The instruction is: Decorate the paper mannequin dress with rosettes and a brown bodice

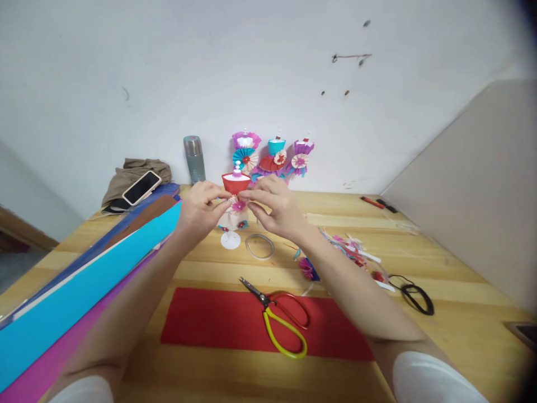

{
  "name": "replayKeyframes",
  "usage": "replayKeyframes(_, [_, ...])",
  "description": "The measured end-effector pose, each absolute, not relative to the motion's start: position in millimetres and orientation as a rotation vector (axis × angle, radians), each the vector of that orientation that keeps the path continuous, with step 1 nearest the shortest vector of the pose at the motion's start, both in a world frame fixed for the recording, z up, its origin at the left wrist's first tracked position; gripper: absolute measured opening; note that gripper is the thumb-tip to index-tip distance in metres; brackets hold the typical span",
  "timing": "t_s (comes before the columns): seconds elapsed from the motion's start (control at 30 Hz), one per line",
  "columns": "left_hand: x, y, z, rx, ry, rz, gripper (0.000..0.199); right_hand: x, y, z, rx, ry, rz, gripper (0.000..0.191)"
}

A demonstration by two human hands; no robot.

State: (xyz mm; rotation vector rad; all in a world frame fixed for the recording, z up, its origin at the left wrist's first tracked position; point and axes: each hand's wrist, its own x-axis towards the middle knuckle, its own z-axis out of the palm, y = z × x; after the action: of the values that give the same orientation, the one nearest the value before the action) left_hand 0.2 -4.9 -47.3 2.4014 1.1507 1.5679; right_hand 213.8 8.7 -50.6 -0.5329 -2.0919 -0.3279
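A miniature dress form [230,239] stands upright on its round white base in the middle of the table. It wears a paper dress [235,184] with a red top, a pale skirt and a pink flower at the waist. My left hand [202,208] pinches the dress at the left of the waist. From the other side, my right hand [272,202] has its thumb and fingers closed at the waist beside the flower. The fingertips partly cover the waist, so the exact bit of paper in each pinch is hidden.
Scissors [268,313] lie on a red paper sheet [210,319] near me. Coloured paper strips [104,280] are stacked left. A phone [141,187], a flask [194,159] and dressed forms [277,148] stand or lie behind. Paper scraps [352,249] and a wire ring [260,246] are on the table.
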Motion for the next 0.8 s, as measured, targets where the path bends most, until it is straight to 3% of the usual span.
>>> replayKeyframes(0.2, [-2.1,-5.1,-52.7,2.632,1.263,1.518,0.01,211.7,9.3,-49.8,-0.639,-2.185,-0.43,0.026])
replayKeyframes(0.8, [3.3,-6.3,-54.5,2.44,1.371,1.561,0.011,211.0,8.8,-50.9,-0.65,-2.193,-0.431,0.024])
